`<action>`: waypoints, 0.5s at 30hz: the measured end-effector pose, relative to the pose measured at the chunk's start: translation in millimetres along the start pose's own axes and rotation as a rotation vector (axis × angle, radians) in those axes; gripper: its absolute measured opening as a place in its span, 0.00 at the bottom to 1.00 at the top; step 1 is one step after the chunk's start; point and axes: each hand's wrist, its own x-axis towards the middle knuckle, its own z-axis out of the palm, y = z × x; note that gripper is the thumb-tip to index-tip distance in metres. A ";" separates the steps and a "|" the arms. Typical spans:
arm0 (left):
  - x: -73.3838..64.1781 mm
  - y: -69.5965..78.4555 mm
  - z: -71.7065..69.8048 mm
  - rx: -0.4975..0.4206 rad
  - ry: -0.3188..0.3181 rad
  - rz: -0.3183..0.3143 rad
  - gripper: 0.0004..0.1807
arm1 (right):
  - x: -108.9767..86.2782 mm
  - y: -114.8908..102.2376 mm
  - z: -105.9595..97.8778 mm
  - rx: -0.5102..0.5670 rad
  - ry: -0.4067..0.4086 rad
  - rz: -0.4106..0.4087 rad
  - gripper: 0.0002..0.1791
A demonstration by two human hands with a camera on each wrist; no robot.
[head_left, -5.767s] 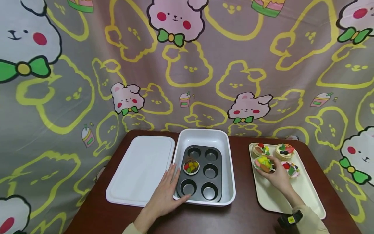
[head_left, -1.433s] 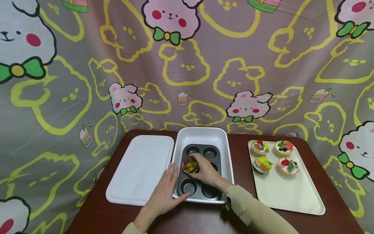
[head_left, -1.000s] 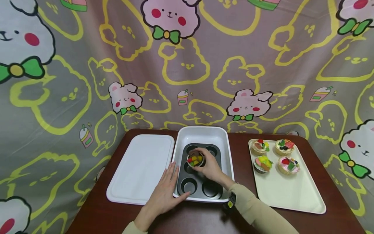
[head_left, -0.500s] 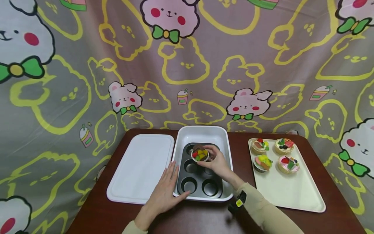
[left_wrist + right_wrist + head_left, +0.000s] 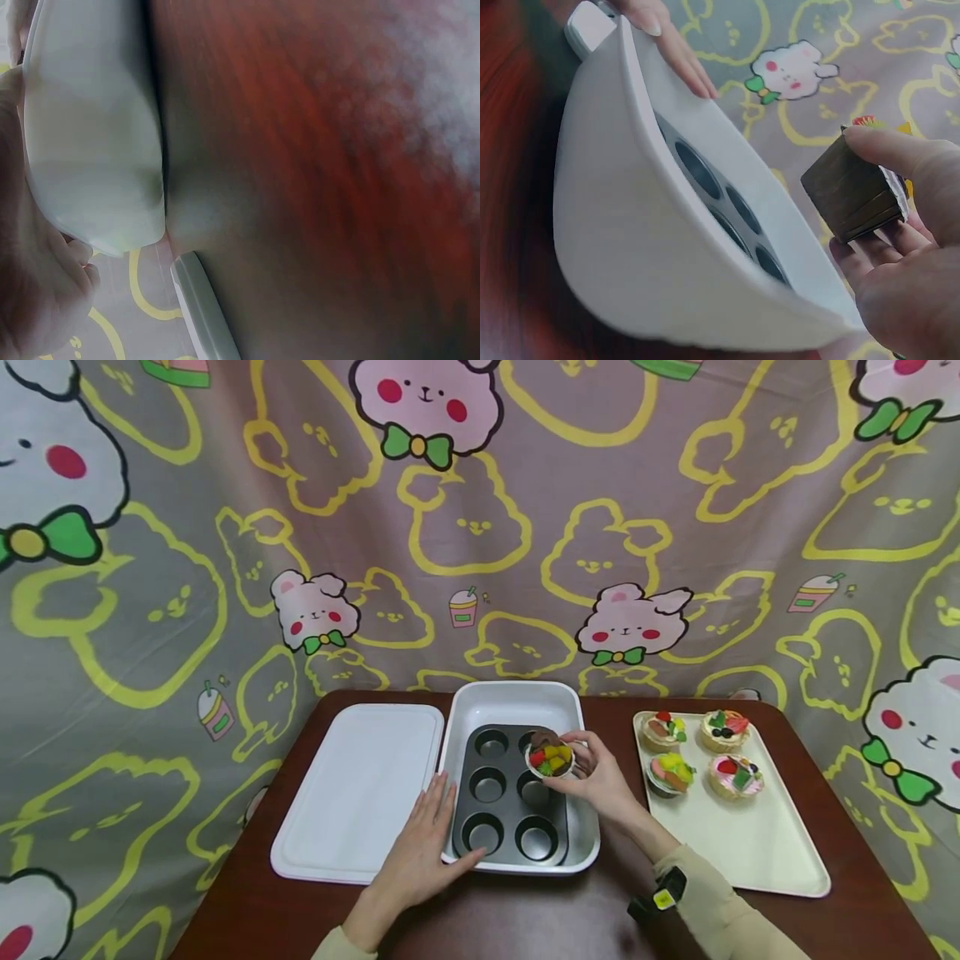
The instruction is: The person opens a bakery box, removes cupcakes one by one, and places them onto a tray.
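Note:
A fruit-topped cupcake in a dark cup is pinched by my right hand, held in the air over the right column of the muffin tin. In the right wrist view, the thumb and fingers clasp the cupcake's dark ridged side, above the rim of the white bin. The grey muffin tin lies inside the deep white bin. My left hand rests with straight fingers on the bin's left rim, its thumb reaching over the near edge. In the left wrist view that hand shows beside the bin wall.
A cream tray on the right carries several cakes and tarts, including a pink-topped tart and a yellow-topped cupcake. A white lid lies left of the bin. The dark table backs onto a patterned curtain.
My right hand left the cream tray, took the fruit-topped cupcake from the tin's left middle cup, lifted it and carried it right. My left hand has stayed on the bin rim.

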 end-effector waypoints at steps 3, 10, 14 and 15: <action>-0.4 -0.8 0.2 0.008 0.010 0.010 0.63 | -9.9 1.5 -13.6 -0.026 0.042 -0.002 0.40; -1.3 -1.2 0.7 0.010 0.025 0.021 0.62 | -31.7 5.5 -41.1 -0.084 0.108 0.057 0.42; -0.7 -1.2 1.0 0.005 0.026 0.022 0.62 | -44.9 8.5 -56.3 -0.081 0.120 0.067 0.43; -0.6 -1.2 0.9 0.006 0.025 0.020 0.62 | -48.3 9.6 -60.1 -0.069 0.121 0.060 0.43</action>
